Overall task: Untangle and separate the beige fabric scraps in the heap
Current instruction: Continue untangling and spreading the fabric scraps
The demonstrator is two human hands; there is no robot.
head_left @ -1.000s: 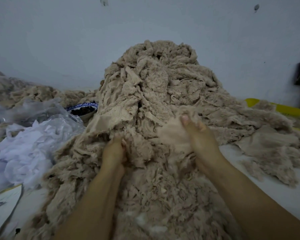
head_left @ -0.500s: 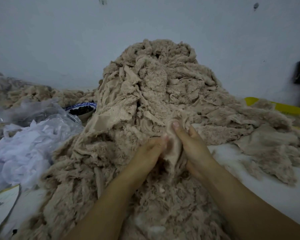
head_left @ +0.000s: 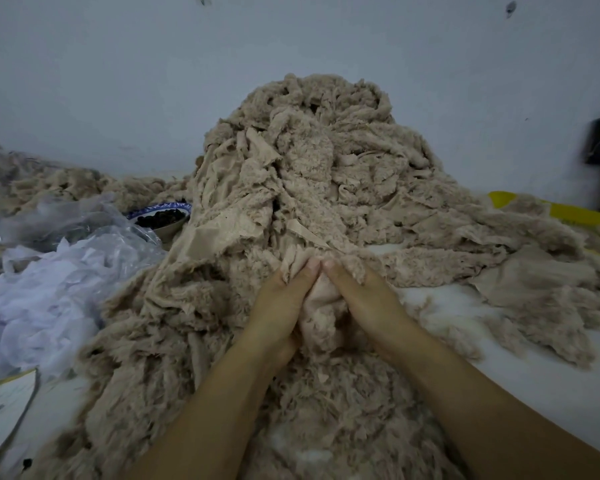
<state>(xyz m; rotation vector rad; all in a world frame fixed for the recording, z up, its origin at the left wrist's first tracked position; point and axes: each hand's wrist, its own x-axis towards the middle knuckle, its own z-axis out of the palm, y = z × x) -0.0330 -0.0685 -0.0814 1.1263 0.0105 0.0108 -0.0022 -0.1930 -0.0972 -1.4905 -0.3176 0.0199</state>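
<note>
Both hands meet at the front of the tall heap of fuzzy beige fabric scraps (head_left: 312, 174): left hand (head_left: 281, 306) and right hand (head_left: 368, 299) pinch one pale beige scrap (head_left: 321, 306) between them, thumbs touching.

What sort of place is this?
Probably a small textile-scrap sorting workshop: a tall heap of beige fabric scraps against a bare wall, and white scraps in clear plastic beside it.
</note>
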